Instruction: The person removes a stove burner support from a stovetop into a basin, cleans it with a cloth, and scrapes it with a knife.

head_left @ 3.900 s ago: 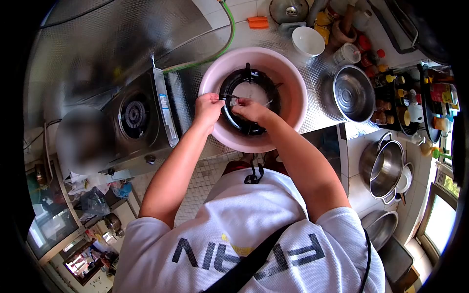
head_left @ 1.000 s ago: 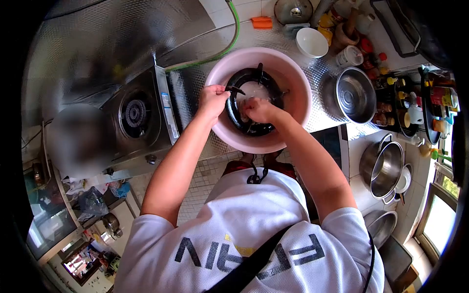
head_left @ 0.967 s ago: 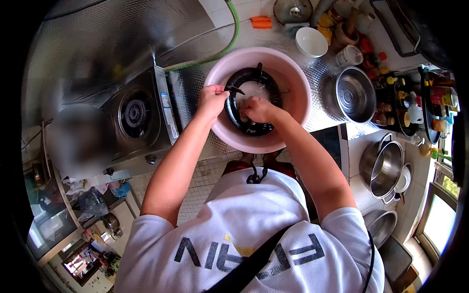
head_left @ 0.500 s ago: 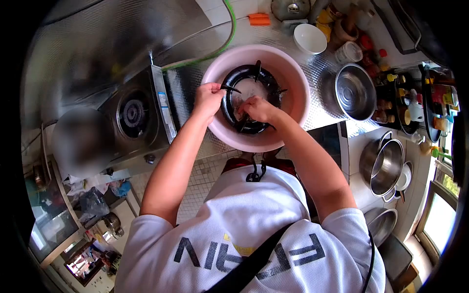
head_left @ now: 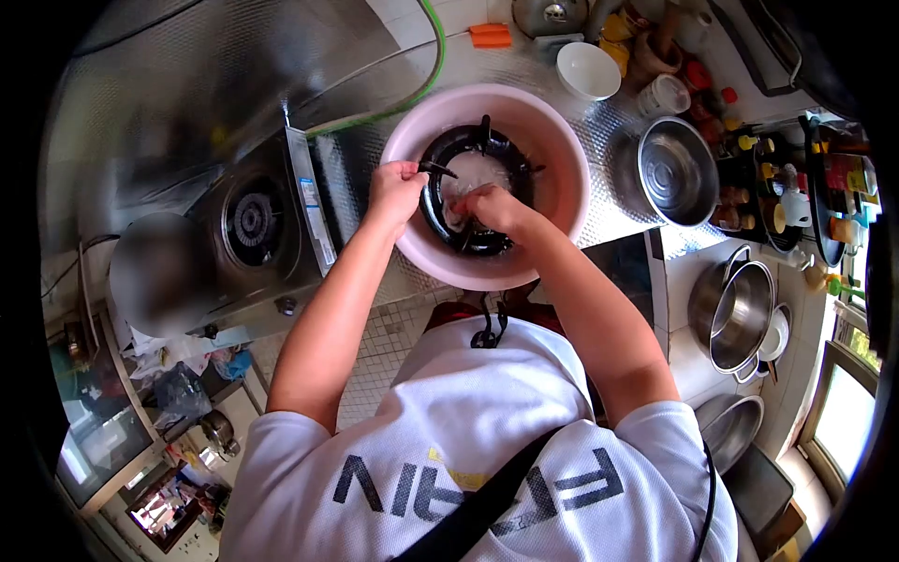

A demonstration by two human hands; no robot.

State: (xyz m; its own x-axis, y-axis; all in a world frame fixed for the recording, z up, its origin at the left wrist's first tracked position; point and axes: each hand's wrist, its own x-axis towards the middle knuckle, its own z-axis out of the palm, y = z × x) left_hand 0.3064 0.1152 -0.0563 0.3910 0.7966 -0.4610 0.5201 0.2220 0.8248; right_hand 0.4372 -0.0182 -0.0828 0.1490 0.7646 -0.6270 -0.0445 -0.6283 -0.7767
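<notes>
A black ring-shaped stove pot stand [head_left: 479, 137] with upright prongs lies in a pink plastic basin [head_left: 403, 140]. Water or suds show pale inside the ring. My left hand [head_left: 395, 190] is closed around one prong on the ring's left side. At the near inner edge of the ring, my right hand [head_left: 493, 207] presses down with curled fingers. Something pale shows under those fingertips, too small and blurred to name.
To the left stands a gas stove [head_left: 251, 222] with its burner bare. A green hose [head_left: 438, 56] runs behind the basin. On the counter to the right are a white bowl [head_left: 588, 71], a metal basin [head_left: 676, 172] and several bottles [head_left: 736, 208]. A steel pot [head_left: 742, 318] sits farther right.
My right hand has shifted slightly within the ring, its fingers still curled. My left hand keeps its hold on the prong. The whole view has drifted a little.
</notes>
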